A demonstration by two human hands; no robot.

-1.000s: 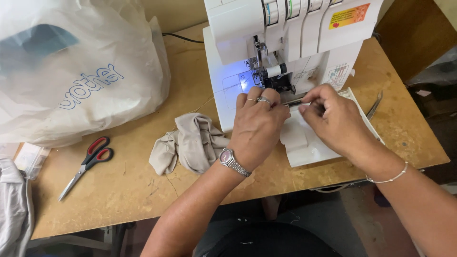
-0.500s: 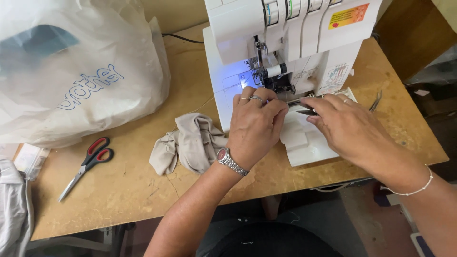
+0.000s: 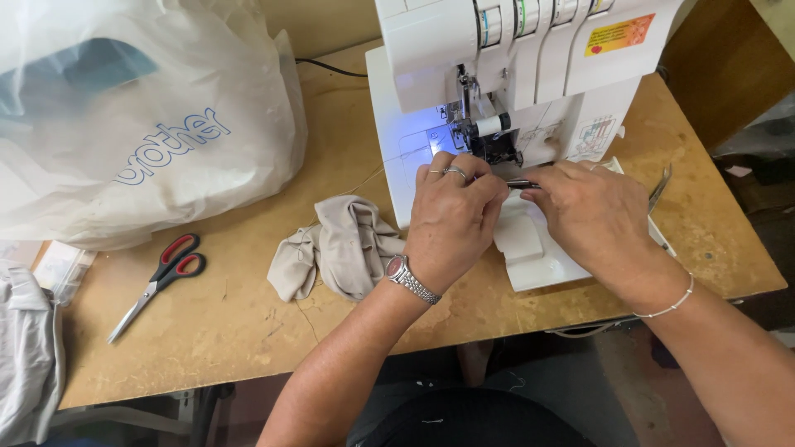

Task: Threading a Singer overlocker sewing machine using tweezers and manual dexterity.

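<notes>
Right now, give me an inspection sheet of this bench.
Surface: worn wooden table, scratched.
Job's things: white sewing machine, lamp lit; slim dark tool between the hands.
Clutter: red-handled scissors, crumpled beige cloth, white plastic bag, grey garment at the left edge.
Hands: left hand and right hand at the machine's bed; exact grip unclear.
Cables: black cord behind the machine.
Surroundings: dark floor below.

White plastic bag point(image 3: 141, 116) far left, orange rectangular label point(image 3: 619, 35) on machine
</notes>
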